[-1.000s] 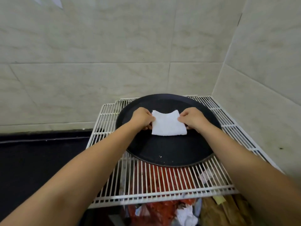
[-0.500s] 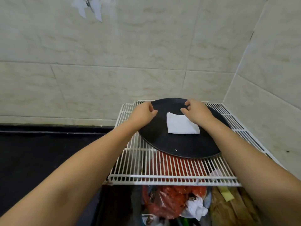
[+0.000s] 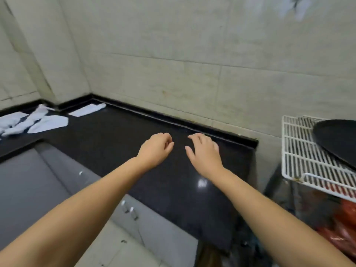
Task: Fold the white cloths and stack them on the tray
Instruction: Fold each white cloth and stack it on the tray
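Cloths (image 3: 36,120) lie in a loose, unfolded heap at the far left of the dark worktop (image 3: 119,143), with one flatter piece (image 3: 87,110) set a little apart near the wall corner. They wait there, by my reading, because the open stretch of stone beside them is your folding space. The tray (image 3: 335,139) sits well apart on the other side, resting on the white wire rack (image 3: 308,160) at the right edge of view; only part of its dark rim shows, so you cannot tell from here what it holds.

Between the two, your hands hover over the bare middle of the worktop and grasp nothing. Your left hand (image 3: 156,149) has its fingers loosely curled under, relaxed, not clenched. Your right hand (image 3: 204,153) is spread, fingers released and pointing forward and left. Both arms stretch out level, which suits a reach toward the heap and not back to the tray.

The heap shows that most of the job is not yet done. The likely next step is to carry your hands left, pick a single piece from the tangle, and lay it flat. Take care there: the pieces overlap and may drag one another along.

Below the rack, red bags (image 3: 344,224) are bunched, and grey cupboard doors (image 3: 38,182) run under the worktop.
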The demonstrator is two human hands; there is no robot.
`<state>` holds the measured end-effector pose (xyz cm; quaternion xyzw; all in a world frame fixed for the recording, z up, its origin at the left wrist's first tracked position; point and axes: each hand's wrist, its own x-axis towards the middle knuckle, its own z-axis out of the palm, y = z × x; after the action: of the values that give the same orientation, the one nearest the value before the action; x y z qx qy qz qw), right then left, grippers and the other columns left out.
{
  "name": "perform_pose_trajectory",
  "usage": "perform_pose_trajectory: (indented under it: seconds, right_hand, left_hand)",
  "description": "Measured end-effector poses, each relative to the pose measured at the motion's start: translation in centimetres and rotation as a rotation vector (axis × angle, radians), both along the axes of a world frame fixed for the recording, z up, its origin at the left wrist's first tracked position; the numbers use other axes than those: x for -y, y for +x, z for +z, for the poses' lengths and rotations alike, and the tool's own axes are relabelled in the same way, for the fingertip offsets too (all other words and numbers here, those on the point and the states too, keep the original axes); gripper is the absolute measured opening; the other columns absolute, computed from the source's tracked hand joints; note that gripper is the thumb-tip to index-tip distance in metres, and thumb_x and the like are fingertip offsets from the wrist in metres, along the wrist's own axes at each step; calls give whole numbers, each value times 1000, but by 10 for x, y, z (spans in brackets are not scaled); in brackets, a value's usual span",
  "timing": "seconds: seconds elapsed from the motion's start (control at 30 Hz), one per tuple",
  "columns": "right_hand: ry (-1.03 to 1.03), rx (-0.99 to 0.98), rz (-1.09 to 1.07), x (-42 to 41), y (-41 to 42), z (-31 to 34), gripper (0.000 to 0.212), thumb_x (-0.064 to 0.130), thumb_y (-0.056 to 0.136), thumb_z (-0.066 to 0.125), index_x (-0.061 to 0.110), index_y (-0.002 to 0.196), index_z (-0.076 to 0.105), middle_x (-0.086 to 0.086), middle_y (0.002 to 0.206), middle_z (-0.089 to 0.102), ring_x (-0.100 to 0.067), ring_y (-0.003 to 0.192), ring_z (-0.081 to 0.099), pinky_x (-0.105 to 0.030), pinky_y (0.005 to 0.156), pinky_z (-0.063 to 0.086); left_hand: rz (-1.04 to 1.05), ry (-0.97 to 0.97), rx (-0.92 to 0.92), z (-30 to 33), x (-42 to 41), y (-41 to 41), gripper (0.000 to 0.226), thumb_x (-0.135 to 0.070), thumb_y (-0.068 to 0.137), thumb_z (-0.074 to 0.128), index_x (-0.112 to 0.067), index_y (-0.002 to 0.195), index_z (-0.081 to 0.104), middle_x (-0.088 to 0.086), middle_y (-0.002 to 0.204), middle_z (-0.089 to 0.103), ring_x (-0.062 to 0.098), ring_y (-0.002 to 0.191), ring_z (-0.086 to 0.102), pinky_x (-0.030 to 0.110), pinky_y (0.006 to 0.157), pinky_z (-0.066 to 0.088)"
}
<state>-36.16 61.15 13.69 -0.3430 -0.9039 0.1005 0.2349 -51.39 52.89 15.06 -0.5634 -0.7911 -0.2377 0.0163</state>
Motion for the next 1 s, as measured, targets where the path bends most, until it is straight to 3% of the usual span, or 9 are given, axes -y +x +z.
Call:
perform_pose_trajectory:
  seconds: [0.17,0.4,1.0]
  right_hand:
    - [-15,152,182,79,-111,-53,47,38,99,38,20,142,36,0,150,33,-18,139,29,-41,114,21]
    - [-21,357,329,123,-217,-100,48,38,99,36,20,144,32,-2,152,30,-20,141,26,-43,115,18]
    - [-18,465,571,76,-533,-129,43,38,100,34,24,141,34,3,150,32,-17,138,29,-40,112,24]
  left_hand:
    - [268,-195,-117,-49,110,-96,28,-36,96,44,-18,114,54,5,111,57,26,107,52,39,85,43]
    - [485,-312,-19,-94,202,-186,36,-37,97,41,-16,127,49,8,127,52,27,120,47,39,94,40]
    - [702,-368,170,-120,180,-448,41,-36,98,39,-18,134,40,7,129,50,26,122,44,39,97,38]
